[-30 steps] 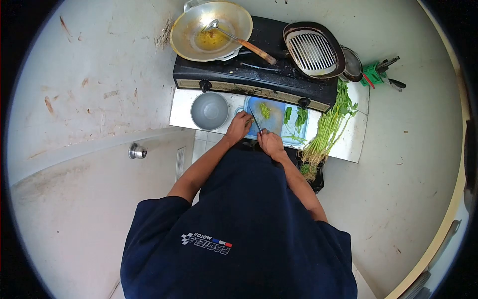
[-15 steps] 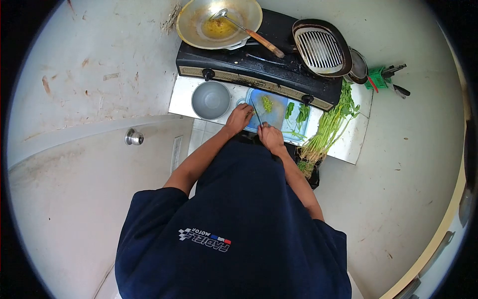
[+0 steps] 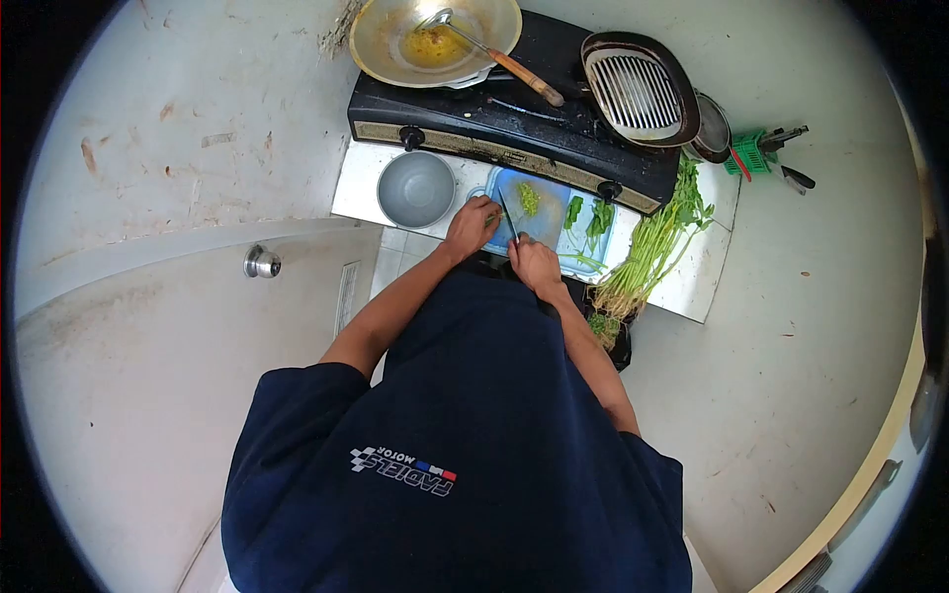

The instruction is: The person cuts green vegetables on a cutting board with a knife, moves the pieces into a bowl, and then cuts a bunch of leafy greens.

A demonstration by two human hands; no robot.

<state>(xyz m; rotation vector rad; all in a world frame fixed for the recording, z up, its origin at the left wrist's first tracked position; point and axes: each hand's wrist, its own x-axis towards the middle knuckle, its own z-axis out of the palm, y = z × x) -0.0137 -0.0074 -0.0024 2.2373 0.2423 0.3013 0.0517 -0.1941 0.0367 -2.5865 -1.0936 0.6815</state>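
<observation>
My right hand (image 3: 537, 263) is wrapped round the handle of a knife (image 3: 509, 213), its blade pointing away over a blue cutting board (image 3: 550, 225). Just left of the blade, my left hand (image 3: 473, 229) has its fingers curled together at the board's edge. A bit of green stem (image 3: 491, 218) shows at those fingertips, mostly hidden by them. Chopped green pieces (image 3: 528, 201) lie in a small heap beyond the blade. On the right part, over a light blue tray (image 3: 610, 221), rest leafy greens (image 3: 599, 219) and some stalks.
A grey bowl (image 3: 416, 190) stands left of the board. Behind is a black gas stove (image 3: 474, 124) with a wok (image 3: 386, 44), a ladle (image 3: 524, 77) and a grill pan (image 3: 641, 91). Long-stemmed greens (image 3: 652, 247) lie at the right. A green basket (image 3: 748, 153) holds knives.
The view has shifted slightly, so the scene sits a little higher. Both hands stay close to the same place over the board, with the knife still in the right one.
</observation>
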